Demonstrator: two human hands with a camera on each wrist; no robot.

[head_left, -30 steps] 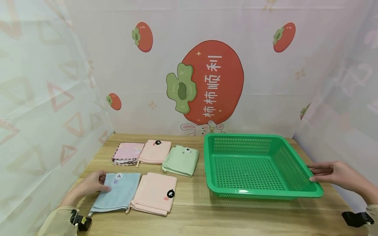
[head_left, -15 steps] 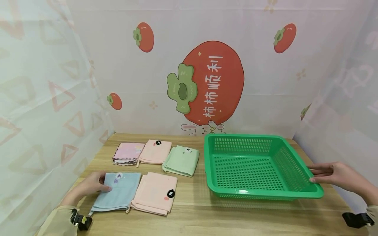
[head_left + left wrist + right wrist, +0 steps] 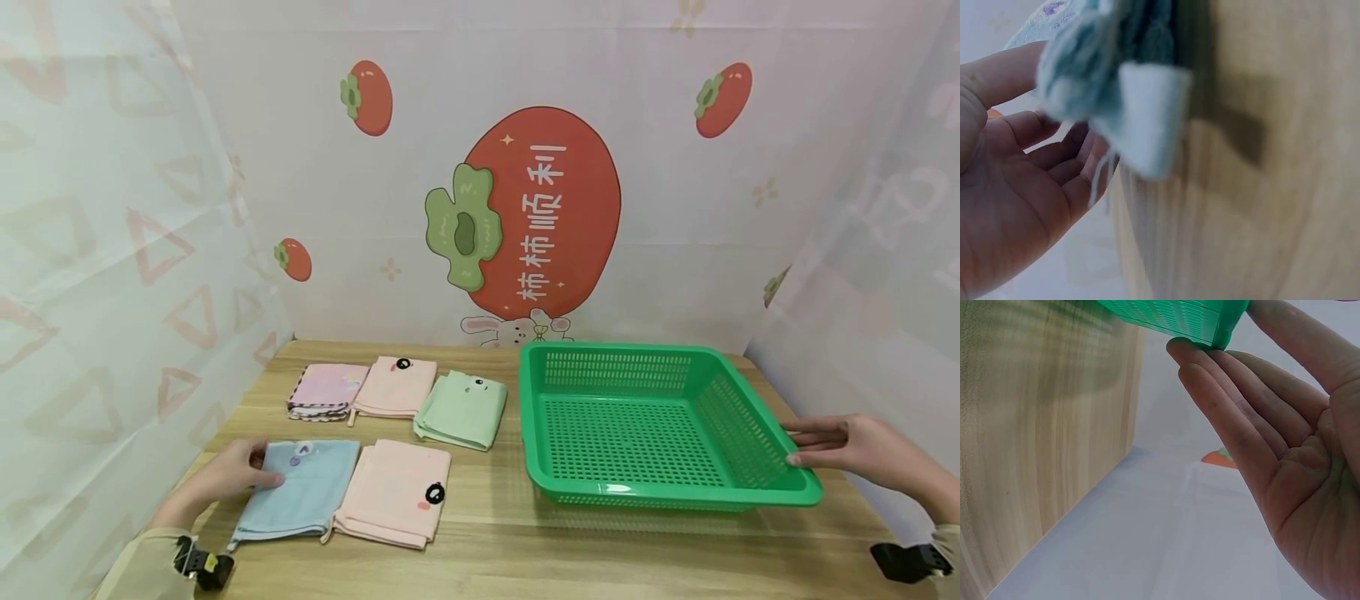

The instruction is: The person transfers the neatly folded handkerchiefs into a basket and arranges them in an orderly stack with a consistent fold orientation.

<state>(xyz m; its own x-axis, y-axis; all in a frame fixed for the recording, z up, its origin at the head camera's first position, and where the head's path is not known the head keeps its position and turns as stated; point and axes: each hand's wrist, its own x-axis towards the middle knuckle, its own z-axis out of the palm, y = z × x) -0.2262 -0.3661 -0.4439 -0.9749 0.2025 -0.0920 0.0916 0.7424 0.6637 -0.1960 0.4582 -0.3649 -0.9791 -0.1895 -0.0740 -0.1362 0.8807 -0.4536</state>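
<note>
A folded light-blue towel [image 3: 303, 487] with an embroidered face lies at the front left of the table. My left hand [image 3: 231, 475] pinches its left edge, thumb on top and the other fingers at the side. In the left wrist view the towel's folded edge [image 3: 1085, 75] and its white loop [image 3: 1155, 119] stand close to the thumb. At the right, a green plastic basket [image 3: 622, 486] contains nothing. My right hand [image 3: 843, 446] holds its right rim, thumb over the edge; the right wrist view shows the fingers [image 3: 1229, 412] stretched below the basket's side.
A folded pink towel [image 3: 393, 492] lies beside the blue one. Behind are a purple-pink towel with a checked edge [image 3: 327, 387], another pink towel [image 3: 395, 387] and a green towel [image 3: 463, 410]. Printed cloth walls [image 3: 375, 192] enclose the wooden table [image 3: 510, 558].
The blue towel's embroidered patch near my left fingers has tilted slightly. Both hands and the basket otherwise keep their places.
</note>
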